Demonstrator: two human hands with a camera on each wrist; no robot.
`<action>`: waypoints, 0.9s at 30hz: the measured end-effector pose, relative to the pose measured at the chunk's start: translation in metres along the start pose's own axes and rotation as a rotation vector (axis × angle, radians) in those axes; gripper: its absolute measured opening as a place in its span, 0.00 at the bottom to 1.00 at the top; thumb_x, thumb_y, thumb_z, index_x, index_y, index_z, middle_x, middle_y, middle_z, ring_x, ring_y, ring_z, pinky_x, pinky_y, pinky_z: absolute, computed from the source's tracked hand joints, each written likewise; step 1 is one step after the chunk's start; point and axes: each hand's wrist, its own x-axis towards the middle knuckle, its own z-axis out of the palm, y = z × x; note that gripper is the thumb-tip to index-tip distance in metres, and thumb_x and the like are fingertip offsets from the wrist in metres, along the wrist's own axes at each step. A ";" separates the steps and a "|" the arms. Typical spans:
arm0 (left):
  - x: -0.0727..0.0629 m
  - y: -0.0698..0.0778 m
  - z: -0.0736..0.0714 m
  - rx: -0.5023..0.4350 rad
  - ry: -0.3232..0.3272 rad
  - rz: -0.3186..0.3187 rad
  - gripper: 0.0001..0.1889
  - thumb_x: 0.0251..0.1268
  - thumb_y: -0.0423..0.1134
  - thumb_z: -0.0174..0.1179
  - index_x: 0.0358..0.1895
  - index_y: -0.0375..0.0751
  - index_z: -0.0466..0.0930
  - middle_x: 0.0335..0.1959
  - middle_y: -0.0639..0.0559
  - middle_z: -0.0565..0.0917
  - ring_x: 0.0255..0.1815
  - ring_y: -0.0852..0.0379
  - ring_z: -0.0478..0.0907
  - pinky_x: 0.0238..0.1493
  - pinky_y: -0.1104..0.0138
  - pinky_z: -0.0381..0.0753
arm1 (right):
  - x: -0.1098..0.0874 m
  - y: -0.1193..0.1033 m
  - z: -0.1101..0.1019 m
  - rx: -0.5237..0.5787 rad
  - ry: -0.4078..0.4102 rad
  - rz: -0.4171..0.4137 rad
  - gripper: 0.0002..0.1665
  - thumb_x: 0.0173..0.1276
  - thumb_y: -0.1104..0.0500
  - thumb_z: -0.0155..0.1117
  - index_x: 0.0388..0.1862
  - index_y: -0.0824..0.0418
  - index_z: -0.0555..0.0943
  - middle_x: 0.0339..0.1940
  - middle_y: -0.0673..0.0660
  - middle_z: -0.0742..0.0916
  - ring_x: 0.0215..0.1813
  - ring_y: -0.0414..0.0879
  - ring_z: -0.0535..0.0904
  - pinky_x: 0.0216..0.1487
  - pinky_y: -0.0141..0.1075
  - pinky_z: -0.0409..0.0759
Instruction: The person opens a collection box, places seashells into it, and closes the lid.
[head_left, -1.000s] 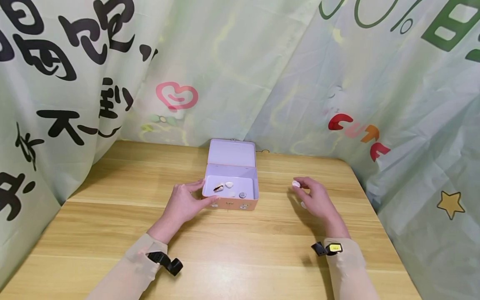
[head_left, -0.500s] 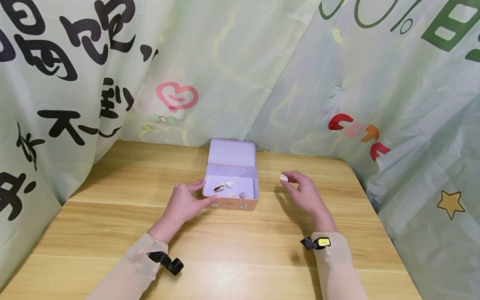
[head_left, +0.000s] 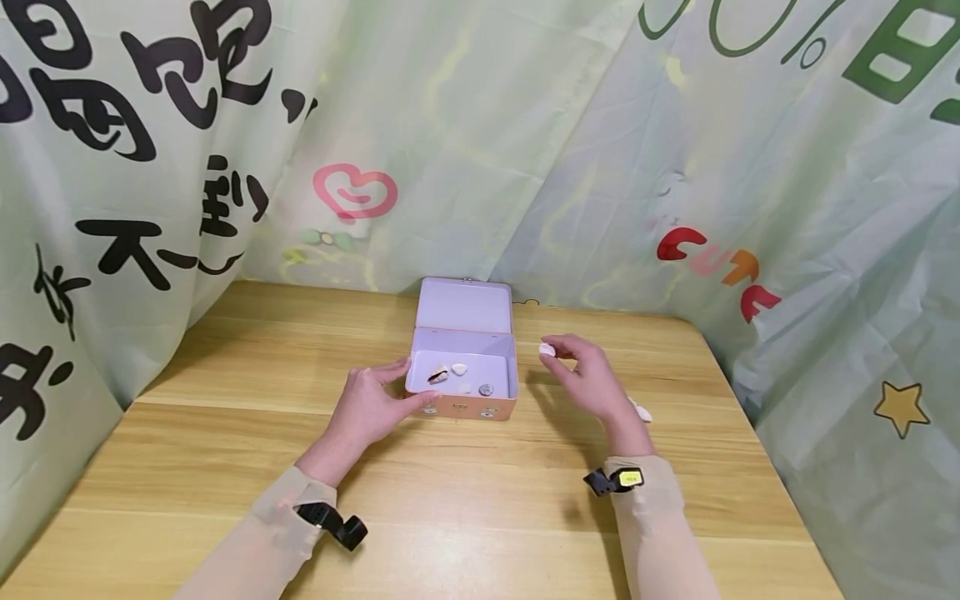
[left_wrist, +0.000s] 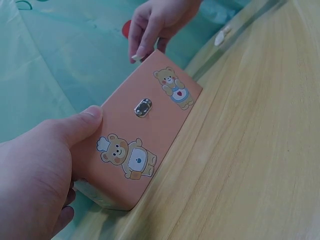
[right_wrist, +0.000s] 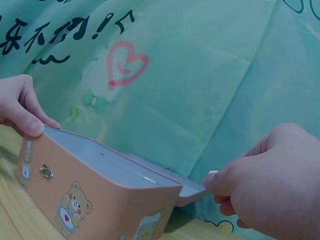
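A tin box [head_left: 461,407] stands with its lid [head_left: 465,305] folded back; it is lilac inside and orange-pink outside, with bear pictures and a metal clasp [left_wrist: 143,107]. Inside lie several small shells, among them a brown-streaked one [head_left: 437,375], a white one [head_left: 459,369] and a grey ridged one [head_left: 486,389]. My left hand [head_left: 369,404] grips the box's left end, thumb on the front and fingers along the side. Just right of the box, above the table, my right hand [head_left: 592,379] pinches a white shell [head_left: 547,350] between thumb and fingertips.
On the wooden table [head_left: 450,517] another pale shell [head_left: 642,412] lies beside my right wrist, partly covered by it. A printed curtain [head_left: 465,142] hangs close behind the lid and along both sides of the table.
My right hand has moved left toward the box with the white shell, uncovering part of the pale shell on the table. The left hand and the box have stayed put.
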 end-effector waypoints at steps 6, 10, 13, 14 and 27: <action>0.000 -0.001 0.000 -0.012 0.001 0.019 0.42 0.52 0.59 0.83 0.62 0.30 0.83 0.59 0.39 0.84 0.63 0.38 0.80 0.46 0.50 0.83 | 0.005 -0.007 0.003 0.009 -0.023 -0.030 0.20 0.80 0.61 0.66 0.65 0.70 0.82 0.54 0.63 0.88 0.53 0.57 0.85 0.56 0.58 0.82; 0.000 -0.001 0.000 -0.012 -0.001 0.018 0.43 0.52 0.60 0.82 0.62 0.29 0.83 0.59 0.39 0.84 0.64 0.38 0.80 0.49 0.50 0.82 | 0.010 -0.012 0.006 0.006 -0.035 -0.051 0.19 0.80 0.61 0.66 0.64 0.70 0.83 0.53 0.63 0.88 0.51 0.58 0.86 0.55 0.58 0.83; 0.000 -0.001 -0.001 -0.006 -0.003 0.006 0.43 0.52 0.61 0.82 0.61 0.29 0.83 0.59 0.39 0.84 0.65 0.37 0.79 0.50 0.50 0.82 | 0.014 -0.017 0.008 0.008 -0.043 -0.055 0.19 0.80 0.61 0.66 0.63 0.69 0.83 0.52 0.62 0.89 0.51 0.58 0.85 0.54 0.58 0.83; 0.000 -0.001 -0.001 -0.004 -0.005 0.004 0.43 0.52 0.62 0.82 0.61 0.29 0.83 0.59 0.39 0.84 0.65 0.37 0.79 0.50 0.50 0.82 | 0.015 -0.018 0.009 0.008 -0.044 -0.059 0.19 0.80 0.61 0.66 0.63 0.69 0.83 0.52 0.62 0.89 0.51 0.58 0.85 0.54 0.58 0.83; 0.001 -0.001 -0.001 -0.014 -0.014 -0.006 0.44 0.51 0.62 0.82 0.62 0.30 0.83 0.60 0.40 0.83 0.66 0.38 0.78 0.49 0.51 0.82 | 0.028 -0.035 0.025 0.038 -0.062 -0.109 0.14 0.77 0.63 0.69 0.58 0.66 0.87 0.46 0.57 0.89 0.48 0.53 0.85 0.46 0.50 0.84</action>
